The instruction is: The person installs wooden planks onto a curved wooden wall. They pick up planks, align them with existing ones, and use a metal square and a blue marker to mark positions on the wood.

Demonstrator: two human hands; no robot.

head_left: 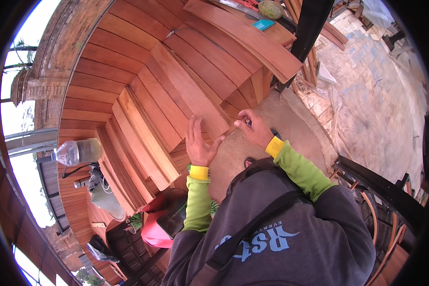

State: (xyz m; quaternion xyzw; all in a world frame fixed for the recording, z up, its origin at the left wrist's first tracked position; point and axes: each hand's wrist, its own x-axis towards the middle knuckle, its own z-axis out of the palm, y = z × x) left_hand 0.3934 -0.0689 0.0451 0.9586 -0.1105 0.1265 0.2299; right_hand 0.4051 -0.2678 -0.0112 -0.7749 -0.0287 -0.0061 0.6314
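A loose reddish-brown wooden board (188, 86) lies lengthwise on the plank-covered bench, its near end between my two hands. My left hand (201, 147) rests at the left side of that end, fingers stretched and thumb apart. By the right corner of the board my right hand (256, 129) is closed, thumb against the fingers, around a small thing with a dark part; its kind is too small to tell. Both wrists show yellow cuffs on green sleeves.
More loose boards (145, 138) lie stacked on the left. Another long board (245, 38) juts out at the top, near a turquoise object (263, 25). A plastic bottle (78, 152) stands at far left. Dark posts (312, 35) rise at right beside the tiled floor (367, 90).
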